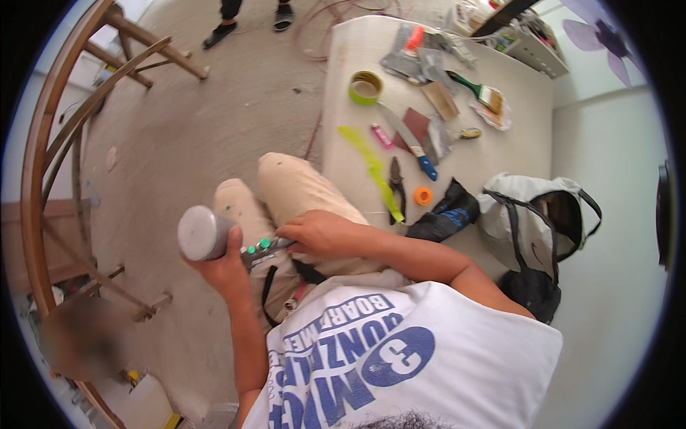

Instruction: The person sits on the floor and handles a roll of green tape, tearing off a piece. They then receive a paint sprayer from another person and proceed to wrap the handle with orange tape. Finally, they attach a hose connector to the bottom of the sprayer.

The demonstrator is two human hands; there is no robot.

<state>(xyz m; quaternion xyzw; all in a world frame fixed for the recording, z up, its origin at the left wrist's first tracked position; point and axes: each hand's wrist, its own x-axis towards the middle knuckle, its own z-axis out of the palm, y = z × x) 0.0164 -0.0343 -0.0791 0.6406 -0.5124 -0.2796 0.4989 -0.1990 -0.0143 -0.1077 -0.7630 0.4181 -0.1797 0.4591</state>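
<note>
Over my lap I hold a spray gun [261, 249] with a metal-grey body and green knobs. Its round grey cup [201, 233] points away to the left. My left hand [223, 268] is wrapped around the cup and the joint beside it, thumb up. From the other side, my right hand [321, 233] has its fingers closed at the gun's right end. That end is partly hidden by the fingers.
On my right, a white table [350, 186] carries a green tape roll [366, 88], a blue-handled knife [411, 141], pliers [396, 181], a paintbrush [479, 93] and scrapers. A grey-white bag [525, 207] stands there too. Wooden trestle [32, 193] at left; another person's feet [282, 18] ahead.
</note>
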